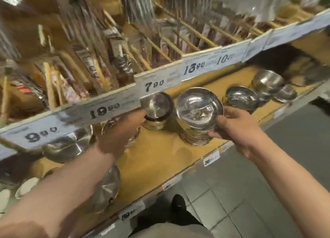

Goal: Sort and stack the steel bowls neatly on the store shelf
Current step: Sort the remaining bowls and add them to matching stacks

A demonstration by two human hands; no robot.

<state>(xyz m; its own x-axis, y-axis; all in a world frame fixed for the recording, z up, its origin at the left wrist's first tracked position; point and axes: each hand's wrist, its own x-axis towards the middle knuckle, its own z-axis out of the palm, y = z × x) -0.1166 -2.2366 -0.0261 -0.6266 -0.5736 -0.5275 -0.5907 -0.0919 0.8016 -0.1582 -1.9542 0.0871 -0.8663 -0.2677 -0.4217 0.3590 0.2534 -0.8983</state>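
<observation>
A steel bowl (pixel 199 110), light, stiff and slippery, is pinched at its rim by the right hand (pixel 234 127) above the stack (pixel 195 137) on the shelf (pixel 160 152); the left hand (pixel 121 130), blurred, seemingly grips another bowl (pixel 157 106).

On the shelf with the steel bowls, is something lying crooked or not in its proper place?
Yes. To the right of the neat stack that the right hand holds at its top bowl, several loose bowls lie tipped on their sides, leaning on each other, not stacked. The left hand reaches to a separate bowl farther back.
</observation>
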